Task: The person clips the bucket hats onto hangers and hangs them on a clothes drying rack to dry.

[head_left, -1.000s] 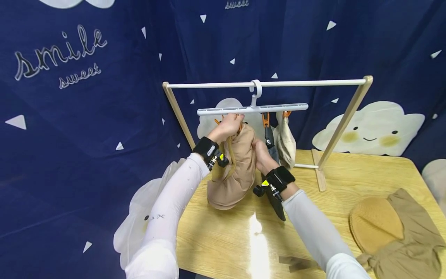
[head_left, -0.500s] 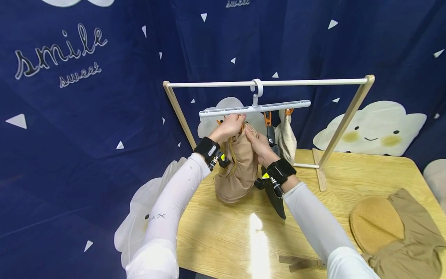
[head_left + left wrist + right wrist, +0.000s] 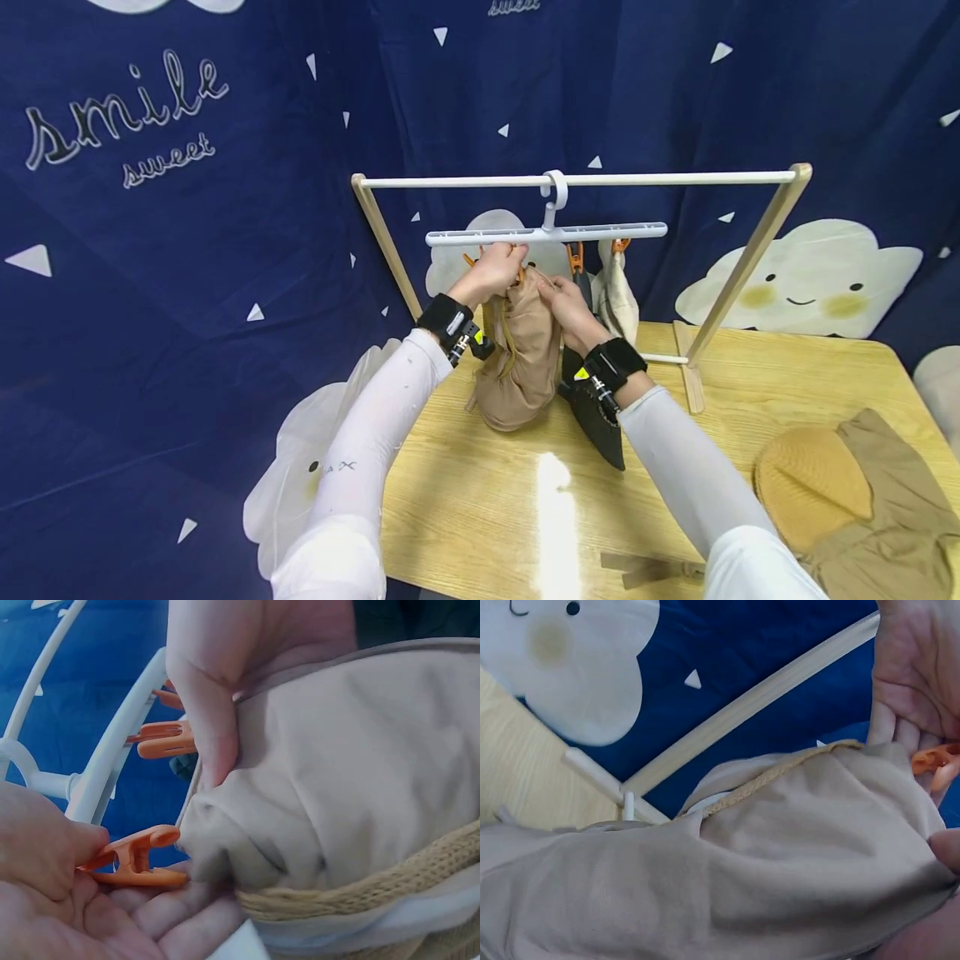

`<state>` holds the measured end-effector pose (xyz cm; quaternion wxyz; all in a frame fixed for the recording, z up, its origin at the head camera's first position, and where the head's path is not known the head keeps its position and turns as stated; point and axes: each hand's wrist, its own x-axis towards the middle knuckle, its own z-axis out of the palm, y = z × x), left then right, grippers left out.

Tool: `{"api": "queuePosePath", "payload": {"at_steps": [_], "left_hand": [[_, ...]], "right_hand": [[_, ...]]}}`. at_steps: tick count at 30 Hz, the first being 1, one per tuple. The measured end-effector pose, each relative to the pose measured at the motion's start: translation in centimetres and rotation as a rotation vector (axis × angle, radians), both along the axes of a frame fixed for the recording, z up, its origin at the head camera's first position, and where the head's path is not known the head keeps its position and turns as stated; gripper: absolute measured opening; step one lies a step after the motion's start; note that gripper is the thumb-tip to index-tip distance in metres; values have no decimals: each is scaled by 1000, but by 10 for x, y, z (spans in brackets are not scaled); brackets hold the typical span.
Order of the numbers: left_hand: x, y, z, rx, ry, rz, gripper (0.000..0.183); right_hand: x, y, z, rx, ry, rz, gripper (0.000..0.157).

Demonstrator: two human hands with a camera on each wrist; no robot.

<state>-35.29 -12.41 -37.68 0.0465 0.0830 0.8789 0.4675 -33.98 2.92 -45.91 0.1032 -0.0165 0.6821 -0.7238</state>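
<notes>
Left post (image 3: 386,242): slanting down behind the left wrist, so room on that side is looking tight
Left hand (image 3: 497,271): pinching the ends of the orange clip (image 3: 139,855) between thumb and fingers, just under the white hanger (image 3: 487,238), staying where it was 1 second ago
Orange clip: spreading its 2 tips just beside the gathered cloth; I'm not able to tell if they're biting
Beige cloth (image 3: 521,367): hanging below the hanger between both hands, its lower end now sitting farther right
Right hand (image 3: 572,312): pinching the cloth's top edge, sitting higher than 1 second ago; I'm judging that this is bringing the edge toward the clip, with clipping looking unfinished
Dark piece (image 3: 600,433): hanging partly behind the right wrist, seemingly crowding it
Off-white cloth (image 3: 618,300): hanging near the hanger's right end
Right post (image 3: 750,258): standing well apart from both hands, leaving elbow room
Table (image 3: 450,517): running beneath to its near edge
Tan cloth (image 3: 885,533): lying toward the table's right edge, well away
</notes>
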Motion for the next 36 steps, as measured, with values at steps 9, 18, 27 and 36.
{"api": "queuePosePath", "payload": {"at_steps": [9, 18, 27, 36], "left_hand": [[1, 0, 0, 65, 10, 4, 39], [2, 1, -4, 82, 14, 52, 43], [3, 5, -6, 81, 7, 47, 40], [1, 5, -9, 80, -1, 8, 33]], "right_hand": [[3, -4, -4, -341, -143, 40, 21], [6, -11, -8, -498, -143, 64, 17], [7, -13, -9, -564, -125, 76, 11], [-1, -15, -8, -551, -77, 50, 12]]}}
